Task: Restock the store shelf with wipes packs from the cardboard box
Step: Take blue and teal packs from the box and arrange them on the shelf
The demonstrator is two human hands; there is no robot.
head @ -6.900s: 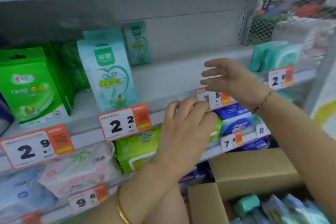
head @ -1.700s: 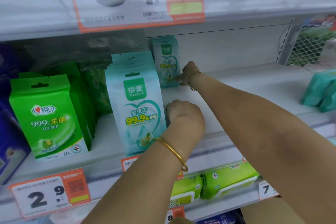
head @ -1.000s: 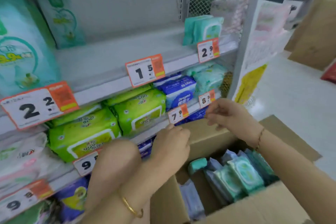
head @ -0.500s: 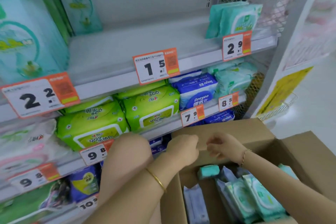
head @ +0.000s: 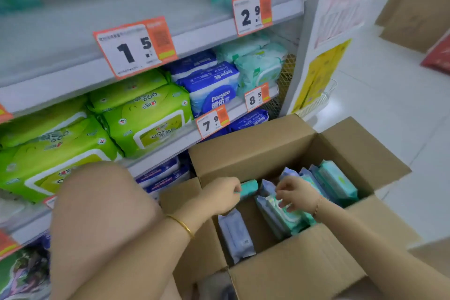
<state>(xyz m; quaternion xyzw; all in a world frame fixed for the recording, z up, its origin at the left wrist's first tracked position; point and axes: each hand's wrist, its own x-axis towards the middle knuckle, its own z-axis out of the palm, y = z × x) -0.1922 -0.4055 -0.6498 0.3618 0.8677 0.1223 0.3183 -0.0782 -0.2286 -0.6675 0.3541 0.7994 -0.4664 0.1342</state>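
Store aisle, pale floor, grey metal shelf (head: 73, 31) with a long bare run behind the 1.5 price tag (head: 135, 47). Both hands are off that shelf now. 1.7 s back they were up there, squaring the tall teal packs. View has since dropped to the open cardboard box (head: 253, 153) on the floor by the lower shelves.

Left hand (head: 224, 193) pinches the end of a small teal wipes pack (head: 249, 187) near the box's back wall, fingers curled on it. Right hand (head: 297, 193) is over the upright row, fingers bent down onto a teal-and-white pack (head: 285, 217). Can't tell if that's a real grip or just contact.

Other stock in the box: a grey-blue pack (head: 236, 234) along the left side, teal packs (head: 338, 180) standing at right.

My read: one placement cycle is done and the next pick is starting. The box still has plenty in it and the bare run has room, so midway at best.
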